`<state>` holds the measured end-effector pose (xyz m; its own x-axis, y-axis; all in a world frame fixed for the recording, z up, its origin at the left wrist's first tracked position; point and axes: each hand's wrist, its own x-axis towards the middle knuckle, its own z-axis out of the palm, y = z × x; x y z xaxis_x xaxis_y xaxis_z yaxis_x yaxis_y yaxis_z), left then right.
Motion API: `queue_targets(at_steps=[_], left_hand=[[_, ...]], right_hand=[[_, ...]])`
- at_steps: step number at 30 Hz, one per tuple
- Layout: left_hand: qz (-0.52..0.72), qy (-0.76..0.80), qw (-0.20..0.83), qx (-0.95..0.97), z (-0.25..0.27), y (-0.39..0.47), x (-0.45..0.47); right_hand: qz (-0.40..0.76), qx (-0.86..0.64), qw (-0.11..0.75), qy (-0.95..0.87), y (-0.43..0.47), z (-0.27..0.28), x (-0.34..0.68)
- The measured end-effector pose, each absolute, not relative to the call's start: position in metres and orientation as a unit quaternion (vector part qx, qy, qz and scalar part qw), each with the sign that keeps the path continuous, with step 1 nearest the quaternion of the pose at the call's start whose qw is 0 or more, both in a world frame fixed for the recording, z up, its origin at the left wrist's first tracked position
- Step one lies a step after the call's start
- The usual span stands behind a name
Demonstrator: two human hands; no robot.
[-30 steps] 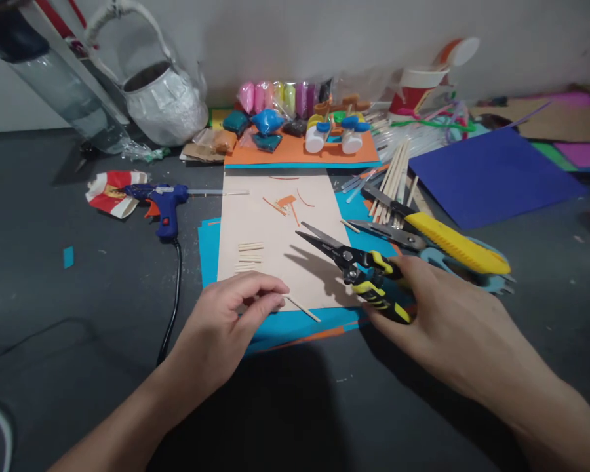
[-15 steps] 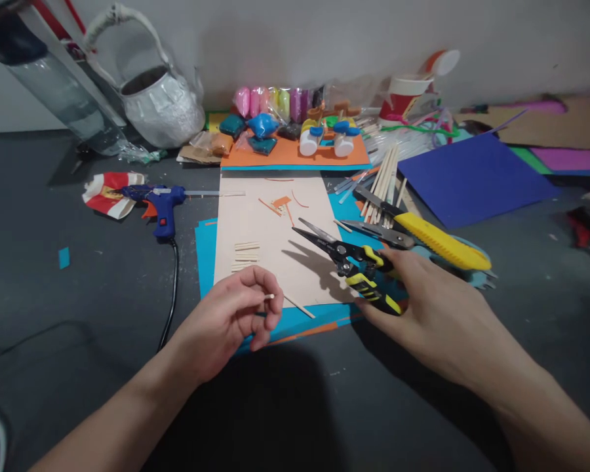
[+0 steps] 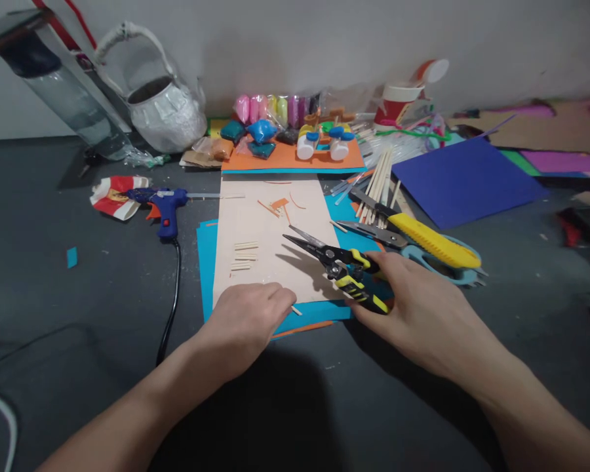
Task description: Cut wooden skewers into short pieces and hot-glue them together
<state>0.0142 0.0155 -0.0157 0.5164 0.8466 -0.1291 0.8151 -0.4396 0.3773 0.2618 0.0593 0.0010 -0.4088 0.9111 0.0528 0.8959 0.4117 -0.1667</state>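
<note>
My right hand is closed around the black and yellow handles of a pair of snips. Their pointed blades stand apart over the pale paper, pointing up and left. Palm down at the paper's front edge, my left hand has its fingers curled over a thin wooden stick. One end of that stick pokes out by the fingertips; the rest is hidden under the hand. Several short cut stick pieces lie in small rows on the paper, just beyond my left hand.
A blue glue gun with its cord lies left. Right of the paper are a yellow utility knife, scissors, a bundle of wooden sticks and dark blue sheet. Behind stand clay packs, a white basket and a tilted bottle.
My left hand has turned from palm sideways to palm down and closed over the stick at the paper's front edge. My right hand keeps hold of the snips; the view has shifted slightly.
</note>
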Motion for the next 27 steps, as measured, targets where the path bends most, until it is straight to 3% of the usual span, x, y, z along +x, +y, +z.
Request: queue_targets(at_steps=[3,6,13,16,19,27], left_hand=[[0.056,0.474,0.163,0.864,-0.017,0.015,0.012],[0.137,0.476,0.192,0.847,-0.013,0.014,0.011],[0.324,0.527,0.466,0.632,0.001,0.011,0.013],[0.355,0.511,0.582,0.524,-0.001,0.008,0.018],[0.364,0.475,0.693,0.402,-0.004,0.008,0.022],[0.387,0.367,0.804,0.264,0.001,0.01,0.023]], right_hand=[[0.055,-0.539,0.067,-0.838,0.059,0.001,0.262],[0.059,-0.542,0.077,-0.835,0.058,0.003,0.261],[0.178,-0.523,0.147,-0.82,0.049,0.016,0.253],[0.254,-0.514,0.147,-0.806,0.041,0.02,0.247],[0.261,-0.503,0.143,-0.811,0.034,0.018,0.243],[0.211,-0.486,0.142,-0.836,0.03,0.01,0.237]])
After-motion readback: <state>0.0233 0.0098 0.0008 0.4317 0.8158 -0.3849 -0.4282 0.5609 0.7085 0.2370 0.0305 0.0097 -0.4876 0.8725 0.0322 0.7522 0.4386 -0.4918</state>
